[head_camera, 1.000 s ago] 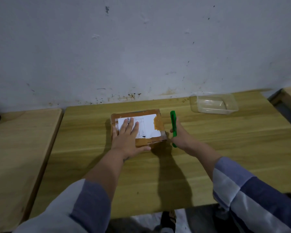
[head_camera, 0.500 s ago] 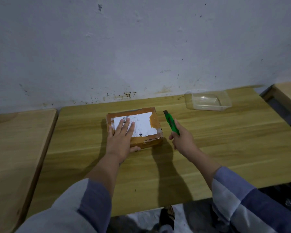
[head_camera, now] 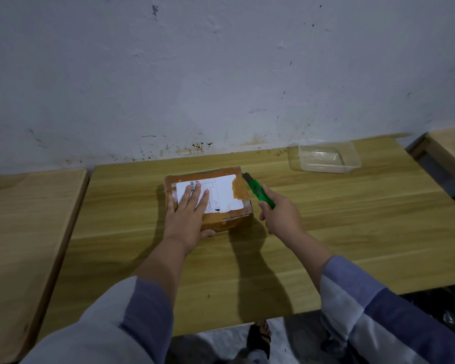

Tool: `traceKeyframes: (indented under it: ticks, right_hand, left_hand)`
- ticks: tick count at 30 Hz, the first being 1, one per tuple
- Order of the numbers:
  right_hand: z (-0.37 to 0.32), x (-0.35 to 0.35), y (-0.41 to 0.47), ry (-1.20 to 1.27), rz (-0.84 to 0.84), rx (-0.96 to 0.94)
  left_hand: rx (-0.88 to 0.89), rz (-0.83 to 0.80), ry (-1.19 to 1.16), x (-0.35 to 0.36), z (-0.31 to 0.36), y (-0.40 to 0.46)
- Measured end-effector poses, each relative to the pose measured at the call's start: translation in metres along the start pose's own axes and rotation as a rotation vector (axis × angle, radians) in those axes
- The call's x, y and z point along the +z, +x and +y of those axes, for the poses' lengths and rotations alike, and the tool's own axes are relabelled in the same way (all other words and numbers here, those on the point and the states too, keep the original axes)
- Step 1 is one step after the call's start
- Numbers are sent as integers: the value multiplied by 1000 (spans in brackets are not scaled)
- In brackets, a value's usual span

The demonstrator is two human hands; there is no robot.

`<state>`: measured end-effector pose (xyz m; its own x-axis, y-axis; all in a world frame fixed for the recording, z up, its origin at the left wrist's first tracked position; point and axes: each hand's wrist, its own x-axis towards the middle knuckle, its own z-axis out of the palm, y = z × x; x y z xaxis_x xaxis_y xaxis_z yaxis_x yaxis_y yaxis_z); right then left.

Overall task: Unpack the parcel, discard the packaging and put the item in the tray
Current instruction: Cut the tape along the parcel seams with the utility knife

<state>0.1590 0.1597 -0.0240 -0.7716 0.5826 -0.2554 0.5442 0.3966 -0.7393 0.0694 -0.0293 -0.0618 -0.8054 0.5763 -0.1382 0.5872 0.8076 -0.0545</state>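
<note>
A pale, scuffed plaster wall (head_camera: 221,74) rises behind a long light-wood bench (head_camera: 326,232), which carries everything here. A second wooden bench top (head_camera: 24,232) stands just beside it on the left, with a narrow gap between them.

Near the middle of the bench, toward the wall, lies the flat brown cardboard parcel wrapped in tan tape (head_camera: 229,222), sealed. A white shipping label (head_camera: 221,193) covers most of its top; a barcode and a printed grid show on it, but the writing is too small to read.

Well apart to the right, close to the wall, sits the clear rectangular plastic tray (head_camera: 351,168).

The left hand (head_camera: 188,219) lies flat on the parcel's near-left part, fingers straight and spread over the label, thumb at the near edge: an open, pressing grip. The right hand (head_camera: 281,216) has its grip curled tight round the green plastic utility knife (head_camera: 260,193), whose dark tip points at the parcel's far right corner, just beside the cardboard; whether it touches cannot be told.

Both forearms wear blue-and-white striped sleeves (head_camera: 378,311).
</note>
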Motion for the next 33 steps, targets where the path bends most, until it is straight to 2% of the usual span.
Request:
traceKeyframes:
  ticks: [6,11,16,21,24,29,33]
  right_hand:
    - [-10,1,1,-25,6,0]
    - [-18,1,6,77,-21,31]
    - [-30,-5,5,194,-151,108]
    - [-51,-11,14,130,-287,131]
    - [-56,-10,15,51,-282,89]
    - [-56,-11,-1,-252,-253,-34]
    - [-48,-11,-10,-354,-215,-31]
  left_hand:
    - [-2,-5,2,0,-1,-1]
    - [11,-28,-7,0,-3,1]
    - [0,-1,-37,2,-3,2]
    - [-1,0,-24,2,-3,2]
    - [-11,0,-25,2,-1,3]
    - [-34,8,-30,5,0,4]
    - [-39,5,-36,4,0,4]
